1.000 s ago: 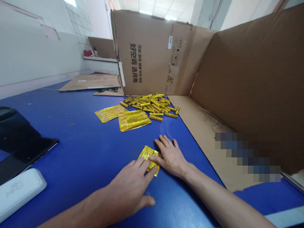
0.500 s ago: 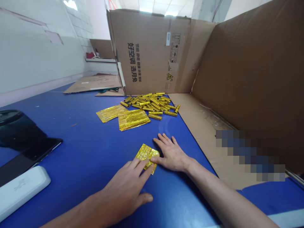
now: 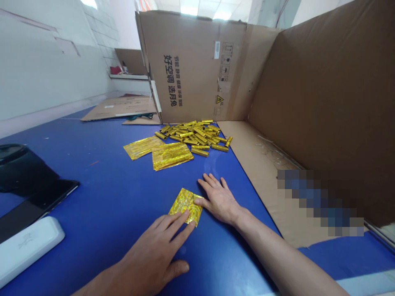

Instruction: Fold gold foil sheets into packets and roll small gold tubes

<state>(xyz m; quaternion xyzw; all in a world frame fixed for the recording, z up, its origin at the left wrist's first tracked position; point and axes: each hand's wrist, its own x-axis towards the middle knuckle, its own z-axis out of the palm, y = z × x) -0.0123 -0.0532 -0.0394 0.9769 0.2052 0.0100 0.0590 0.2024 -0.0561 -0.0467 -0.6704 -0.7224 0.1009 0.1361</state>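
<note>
A small sheet of shiny gold foil paper (image 3: 185,201) lies on the blue tabletop, its near edge partly hidden by fingers. My left hand (image 3: 157,246) is spread, its fingertips resting on the sheet's near side. From the right, my right hand (image 3: 217,199) lies flat on the table with the thumb touching the sheet's right side. Farther off are a stack of gold foil sheets (image 3: 173,156) and another gold sheet (image 3: 142,147). Behind them a pile of rolled or folded gold foil pieces (image 3: 197,133) spreads over the table.
A large cardboard box (image 3: 191,74) walls off the back, and a brown cardboard panel (image 3: 327,90) stands along the right. At the left are a dark container (image 3: 24,168), a black flat device (image 3: 40,205) and a white rounded object (image 3: 33,248). Flat cardboard (image 3: 120,107) lies behind.
The foil sheet now looks more opened out and flat, where a crease split it before. My left hand has slid slightly left and toward me; the right has barely shifted.
</note>
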